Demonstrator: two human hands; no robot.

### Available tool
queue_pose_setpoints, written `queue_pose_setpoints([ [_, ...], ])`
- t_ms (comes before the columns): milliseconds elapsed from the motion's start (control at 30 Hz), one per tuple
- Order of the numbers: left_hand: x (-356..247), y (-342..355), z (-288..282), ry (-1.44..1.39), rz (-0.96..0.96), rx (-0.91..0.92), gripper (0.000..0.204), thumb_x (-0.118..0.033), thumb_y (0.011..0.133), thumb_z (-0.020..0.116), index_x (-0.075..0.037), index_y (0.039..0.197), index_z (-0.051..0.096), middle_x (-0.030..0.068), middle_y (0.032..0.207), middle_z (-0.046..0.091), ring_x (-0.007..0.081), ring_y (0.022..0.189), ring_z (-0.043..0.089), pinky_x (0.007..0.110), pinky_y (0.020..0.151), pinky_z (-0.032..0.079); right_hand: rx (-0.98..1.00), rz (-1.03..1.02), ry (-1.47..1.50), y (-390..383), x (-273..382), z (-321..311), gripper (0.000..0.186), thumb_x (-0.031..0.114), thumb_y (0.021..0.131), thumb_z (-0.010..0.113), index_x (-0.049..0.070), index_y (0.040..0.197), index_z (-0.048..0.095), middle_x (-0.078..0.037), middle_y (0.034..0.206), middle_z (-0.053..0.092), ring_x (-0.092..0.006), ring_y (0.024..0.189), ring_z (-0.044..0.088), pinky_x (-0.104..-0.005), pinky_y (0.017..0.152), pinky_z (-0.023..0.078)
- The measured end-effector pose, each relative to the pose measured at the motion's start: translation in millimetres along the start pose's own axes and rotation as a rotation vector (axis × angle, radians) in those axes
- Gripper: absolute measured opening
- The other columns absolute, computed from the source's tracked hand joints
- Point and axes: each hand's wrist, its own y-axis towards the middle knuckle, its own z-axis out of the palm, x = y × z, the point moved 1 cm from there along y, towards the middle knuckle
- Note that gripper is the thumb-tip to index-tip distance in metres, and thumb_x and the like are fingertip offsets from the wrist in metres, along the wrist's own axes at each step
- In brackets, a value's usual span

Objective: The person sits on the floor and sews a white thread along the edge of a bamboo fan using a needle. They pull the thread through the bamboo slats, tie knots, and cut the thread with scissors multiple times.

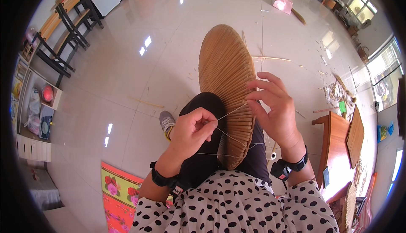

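The disc (224,59), a round of ribbed straw, stands on edge in the head view, tilted a little, its near end between the person's thighs and its left face against the left knee (205,108). The left hand (191,128) is closed, thumb and forefinger pinching a white thread (231,112) whose strands run right to the disc. The right hand (275,110) is at the disc's right rim, fingers spread and bent; whether its thumb and forefinger grip the thread I cannot tell. Judging by its look, most of the work is done: the ribs are set side by side in a full round and the rim is closed. What seems left is the stitching near the right rim, where the thread hangs loose and is not yet drawn tight. Of containers, the shelf (57,101) on the left holds a red ball (47,92), a plastic bag (34,106) and a dark blue packet (45,121); the drawers (34,148) below it are closed. A pink container (282,3) sits on the floor (169,34), far right, its contents not visible.
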Motion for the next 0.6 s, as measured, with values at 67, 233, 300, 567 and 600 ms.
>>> queue_pose_setpoints([
  [67,-1.2,-0.6,-0.5,-0.001,-0.007,0.002,0.006,-0.005,0.091,0.064,0.000,0.088,0.062,0.0000,0.071,0.062,0.0049,0.057,0.057,0.018,0.052,0.044,-0.002,0.012,-0.020,0.7,-1.6,-1.4,0.015,-0.005,0.071,0.073,0.003,0.082,0.068,-0.007,0.105,0.069,-0.0323,0.117,0.057,-0.0397,0.091,0.050],
  [233,-7.0,-3.9,-0.3,0.041,-0.039,0.031,0.002,0.000,0.091,0.061,0.001,0.089,0.060,0.0006,0.071,0.060,0.0058,0.054,0.055,0.019,0.050,0.042,-0.008,0.013,-0.030,1.6,-3.1,-1.7,0.015,-0.003,0.070,0.075,0.004,0.082,0.068,-0.006,0.104,0.069,-0.0325,0.116,0.057,-0.0402,0.091,0.050],
  [300,-7.7,-4.7,-0.3,0.051,-0.035,0.055,0.002,0.000,0.091,0.060,0.001,0.092,0.061,0.0001,0.070,0.059,0.0052,0.053,0.054,0.019,0.049,0.041,-0.014,0.015,-0.023,2.4,-3.1,-1.4,0.015,-0.002,0.070,0.075,0.004,0.081,0.069,-0.005,0.103,0.069,-0.0326,0.115,0.057,-0.0406,0.091,0.050],
  [567,-7.8,-7.6,1.4,0.093,-0.001,0.154,0.013,-0.005,0.094,0.058,-0.002,0.104,0.066,-0.0018,0.060,0.057,0.0033,0.049,0.051,0.019,0.047,0.038,-0.046,0.000,-0.081,5.6,-2.4,-7.3,0.014,-0.001,0.069,0.077,0.004,0.079,0.068,-0.005,0.103,0.069,-0.0325,0.115,0.057,-0.0408,0.091,0.049],
  [600,-7.8,-7.3,1.8,0.095,-0.006,0.157,0.013,-0.003,0.093,0.057,-0.001,0.103,0.065,-0.0019,0.061,0.056,0.0034,0.050,0.051,0.019,0.047,0.038,-0.040,0.003,-0.083,4.8,-3.3,-7.6,0.015,-0.002,0.069,0.076,0.004,0.079,0.068,-0.006,0.104,0.070,-0.0323,0.116,0.057,-0.0407,0.092,0.049],
])
